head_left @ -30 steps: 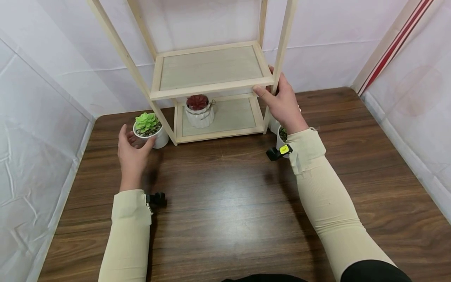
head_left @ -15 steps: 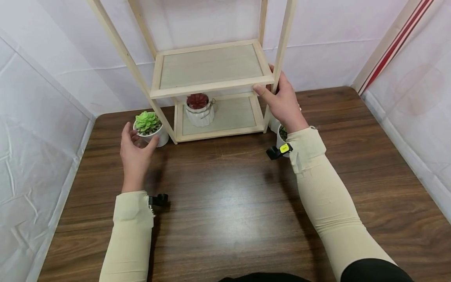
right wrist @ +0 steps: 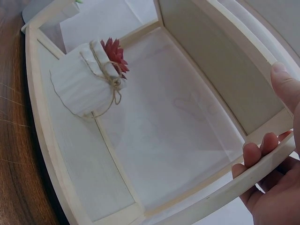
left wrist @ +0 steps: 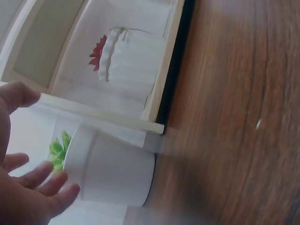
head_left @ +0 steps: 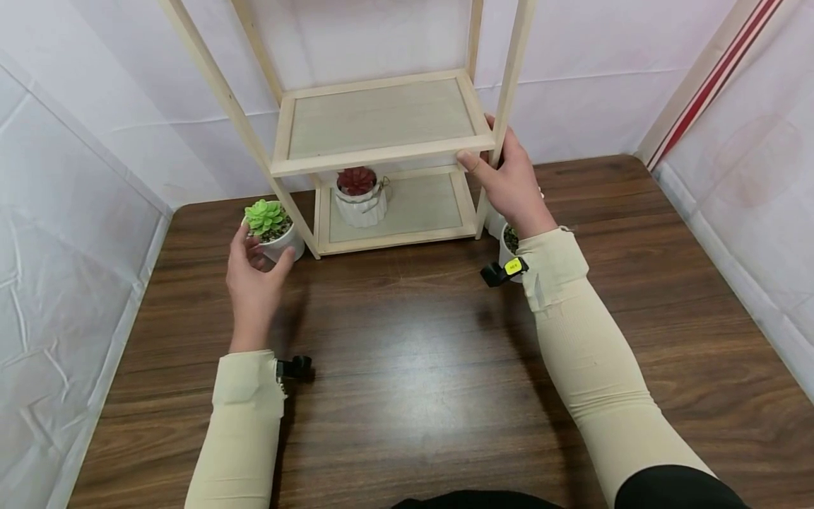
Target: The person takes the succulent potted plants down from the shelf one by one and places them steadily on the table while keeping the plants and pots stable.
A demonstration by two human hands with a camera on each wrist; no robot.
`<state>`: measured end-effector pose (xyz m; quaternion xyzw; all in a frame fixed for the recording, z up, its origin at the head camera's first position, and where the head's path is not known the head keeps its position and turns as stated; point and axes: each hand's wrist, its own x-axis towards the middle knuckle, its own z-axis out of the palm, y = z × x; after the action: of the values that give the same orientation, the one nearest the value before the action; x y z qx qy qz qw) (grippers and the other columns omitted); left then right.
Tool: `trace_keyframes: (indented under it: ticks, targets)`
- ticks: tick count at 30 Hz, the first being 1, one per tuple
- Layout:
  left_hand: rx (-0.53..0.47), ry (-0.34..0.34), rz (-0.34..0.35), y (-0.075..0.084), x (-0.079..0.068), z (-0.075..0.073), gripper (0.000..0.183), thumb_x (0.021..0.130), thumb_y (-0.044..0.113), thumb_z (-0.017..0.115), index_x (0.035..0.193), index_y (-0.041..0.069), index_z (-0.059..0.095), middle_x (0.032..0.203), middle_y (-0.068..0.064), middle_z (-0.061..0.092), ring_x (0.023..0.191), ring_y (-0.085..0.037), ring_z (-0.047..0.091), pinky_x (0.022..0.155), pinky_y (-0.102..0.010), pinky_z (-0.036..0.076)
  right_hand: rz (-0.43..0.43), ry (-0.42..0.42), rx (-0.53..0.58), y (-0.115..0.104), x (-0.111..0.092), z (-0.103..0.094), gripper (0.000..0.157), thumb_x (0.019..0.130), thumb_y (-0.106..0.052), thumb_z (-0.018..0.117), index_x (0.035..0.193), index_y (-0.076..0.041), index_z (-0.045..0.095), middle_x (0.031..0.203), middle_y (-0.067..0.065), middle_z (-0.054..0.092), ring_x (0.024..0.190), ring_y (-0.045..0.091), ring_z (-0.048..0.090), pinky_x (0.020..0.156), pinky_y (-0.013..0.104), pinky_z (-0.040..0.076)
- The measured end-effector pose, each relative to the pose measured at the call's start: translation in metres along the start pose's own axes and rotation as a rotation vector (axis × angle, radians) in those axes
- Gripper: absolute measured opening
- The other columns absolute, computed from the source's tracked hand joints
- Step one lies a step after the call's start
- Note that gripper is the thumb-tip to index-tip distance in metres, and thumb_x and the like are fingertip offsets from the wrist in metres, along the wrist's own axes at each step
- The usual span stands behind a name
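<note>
My left hand point(head_left: 254, 286) is beside a white pot point(left wrist: 110, 166) with a green succulent point(head_left: 267, 216). Its thumb and fingers are spread, and the left wrist view shows them in front of the pot without gripping it. The pot stands upright against the left front post of a pale wooden shelf rack point(head_left: 381, 159). My right hand point(head_left: 511, 180) grips the rack's right front post, thumb on the middle board's front edge and fingers curled round the wood point(right wrist: 258, 173). On the bottom board sits a white ribbed pot point(right wrist: 84, 79) with a red succulent point(head_left: 357, 182) and a twine bow.
At the rack's right side, a white pot point(head_left: 506, 246) with dark green contents is partly hidden behind my right wrist. The rack stands at the back of a brown wood-grain table point(head_left: 407, 367), close to the white cloth wall point(head_left: 591, 106).
My left hand has shifted a little to the right along the front of the green succulent's pot. My right hand keeps its hold on the rack, and the pots stay where they were.
</note>
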<state>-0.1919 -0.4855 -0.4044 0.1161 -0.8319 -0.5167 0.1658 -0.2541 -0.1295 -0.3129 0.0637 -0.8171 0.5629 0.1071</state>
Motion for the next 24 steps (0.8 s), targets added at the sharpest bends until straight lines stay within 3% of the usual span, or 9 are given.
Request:
trace_keyframes:
  ticks: [7,14,24]
  targets:
    - [-0.074,0.017,0.043,0.002,-0.005,0.003,0.068,0.078,0.028,0.071,0.136,0.019,0.038,0.124,-0.007,0.051,0.114,-0.016,0.05,0.097,-0.032,0.041,0.004,-0.001,-0.008,-0.001,0.0,-0.001,0.07,0.082,-0.041,0.064,0.141,-0.026,0.03,0.074,0.001,0.037,0.069,0.017,0.037,0.068,0.03,0.035]
    - [-0.157,-0.032,0.061,0.029,-0.019,0.003,0.063,0.081,0.017,0.068,0.136,0.008,0.039,0.123,-0.018,0.049,0.116,-0.026,0.048,0.1,-0.038,0.039,0.011,-0.005,-0.002,0.001,0.001,-0.001,0.069,0.082,-0.041,0.064,0.141,-0.028,0.03,0.074,0.001,0.036,0.069,0.017,0.037,0.068,0.03,0.035]
    - [-0.226,-0.114,0.088,0.034,-0.02,0.01,0.059,0.081,0.011,0.067,0.133,0.002,0.04,0.121,-0.022,0.048,0.116,-0.029,0.049,0.101,-0.036,0.039,0.002,-0.003,0.005,0.003,0.001,0.0,0.07,0.082,-0.041,0.064,0.141,-0.027,0.029,0.074,0.001,0.036,0.069,0.018,0.036,0.069,0.03,0.035]
